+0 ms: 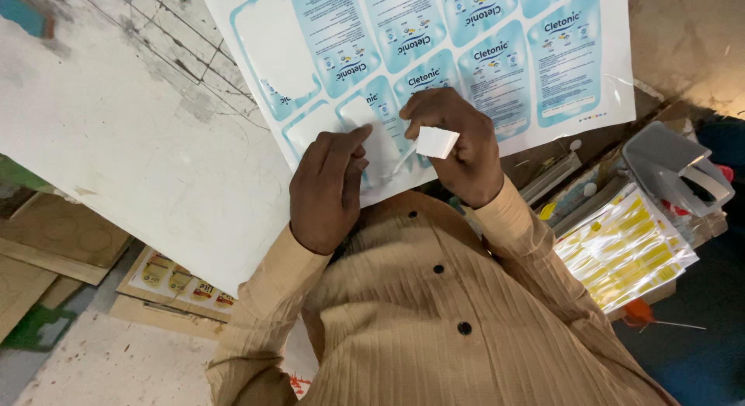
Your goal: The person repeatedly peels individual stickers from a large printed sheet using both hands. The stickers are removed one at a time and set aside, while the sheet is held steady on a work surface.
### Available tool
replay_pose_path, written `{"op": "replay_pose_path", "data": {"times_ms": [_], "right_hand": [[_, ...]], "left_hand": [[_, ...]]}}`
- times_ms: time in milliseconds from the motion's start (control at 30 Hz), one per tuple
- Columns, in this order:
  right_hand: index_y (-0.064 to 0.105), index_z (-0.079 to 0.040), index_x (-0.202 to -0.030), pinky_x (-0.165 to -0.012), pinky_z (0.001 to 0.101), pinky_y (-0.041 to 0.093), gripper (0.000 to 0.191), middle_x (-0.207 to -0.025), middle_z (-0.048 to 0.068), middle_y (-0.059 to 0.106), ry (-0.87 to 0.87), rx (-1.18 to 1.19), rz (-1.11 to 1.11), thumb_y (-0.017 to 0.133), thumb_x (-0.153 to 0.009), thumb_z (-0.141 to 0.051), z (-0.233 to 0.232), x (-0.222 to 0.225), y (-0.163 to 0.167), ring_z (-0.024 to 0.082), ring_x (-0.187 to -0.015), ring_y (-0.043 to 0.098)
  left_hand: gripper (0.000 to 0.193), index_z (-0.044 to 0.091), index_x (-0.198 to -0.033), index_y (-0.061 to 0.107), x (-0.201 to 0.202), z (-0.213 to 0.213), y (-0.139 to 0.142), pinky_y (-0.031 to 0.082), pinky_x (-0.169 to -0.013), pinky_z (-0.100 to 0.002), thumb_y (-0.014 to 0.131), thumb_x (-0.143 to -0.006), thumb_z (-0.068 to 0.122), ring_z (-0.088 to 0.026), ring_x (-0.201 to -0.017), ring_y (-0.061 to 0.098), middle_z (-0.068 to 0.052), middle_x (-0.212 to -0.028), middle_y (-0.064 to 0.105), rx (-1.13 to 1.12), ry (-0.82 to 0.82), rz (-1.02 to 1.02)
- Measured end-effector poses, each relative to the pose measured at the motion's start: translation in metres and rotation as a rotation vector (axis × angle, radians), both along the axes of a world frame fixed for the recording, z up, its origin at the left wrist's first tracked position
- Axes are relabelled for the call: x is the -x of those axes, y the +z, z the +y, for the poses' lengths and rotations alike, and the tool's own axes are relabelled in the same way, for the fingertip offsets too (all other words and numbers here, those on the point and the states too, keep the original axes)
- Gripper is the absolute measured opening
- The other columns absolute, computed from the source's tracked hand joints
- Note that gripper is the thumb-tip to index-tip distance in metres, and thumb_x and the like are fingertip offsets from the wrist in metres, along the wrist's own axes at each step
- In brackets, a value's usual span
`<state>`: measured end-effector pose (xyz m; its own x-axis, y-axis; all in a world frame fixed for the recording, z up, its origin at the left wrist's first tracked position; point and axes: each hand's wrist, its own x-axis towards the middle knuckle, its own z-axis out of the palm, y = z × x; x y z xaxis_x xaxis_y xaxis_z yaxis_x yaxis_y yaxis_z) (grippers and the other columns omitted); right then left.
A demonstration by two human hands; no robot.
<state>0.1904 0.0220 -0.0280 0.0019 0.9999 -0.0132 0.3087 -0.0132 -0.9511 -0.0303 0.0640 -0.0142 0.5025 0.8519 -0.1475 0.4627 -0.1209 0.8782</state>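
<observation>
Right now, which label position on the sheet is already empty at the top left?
The large blank white cell on the label sheet; the others beside it carry blue printed labels.

Left hand (pixel 324 190) pressing blue label sheet (pixel 434 49), right hand (pixel 458 146) pinching white peeled sticker (pixel 436 141), white table (pixel 132 134)

**Tan ribbed shirt with dark buttons**

The person wears a long-sleeved shirt (pixel 434 313) in tan cloth, with fine ribs running along it. Three small dark round buttons (pixel 464 328) go down the front. Both sleeves end in plain cuffs — at the left hand (pixel 326 193) and the right hand (pixel 458 146).
</observation>
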Motion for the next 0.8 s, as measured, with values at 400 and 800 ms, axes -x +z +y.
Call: {"op": "replay_pose_path", "data": {"times_ms": [400,800], "right_hand": [[0.058,-0.010,-0.124,-0.073,0.0326,0.054,0.024,-0.100,0.005,0.058,-0.515,-0.278,0.541,0.065,-0.104,-0.022,-0.067,-0.037,0.013,0.020,-0.087,0.062],[0.047,-0.003,-0.154,-0.119,0.0471,0.041,0.050,-0.155,0.017,0.053,-0.327,0.121,-0.738,0.062,-0.111,-0.025,-0.045,-0.071,-0.064,0.031,-0.143,0.051]], "left_hand": [[0.034,0.005,-0.127,0.066,-0.001,0.000,0.005,0.054,-0.082,-0.040,0.068,-0.093,-0.001,-0.030,-0.100,0.063,-0.012,-0.110,0.061,-0.042,-0.046,0.033],[0.035,0.005,-0.128,0.067,-0.016,-0.005,0.006,0.054,-0.071,-0.033,0.074,-0.093,0.004,-0.023,-0.086,0.063,-0.011,-0.108,0.061,-0.003,-0.111,0.078]]}}
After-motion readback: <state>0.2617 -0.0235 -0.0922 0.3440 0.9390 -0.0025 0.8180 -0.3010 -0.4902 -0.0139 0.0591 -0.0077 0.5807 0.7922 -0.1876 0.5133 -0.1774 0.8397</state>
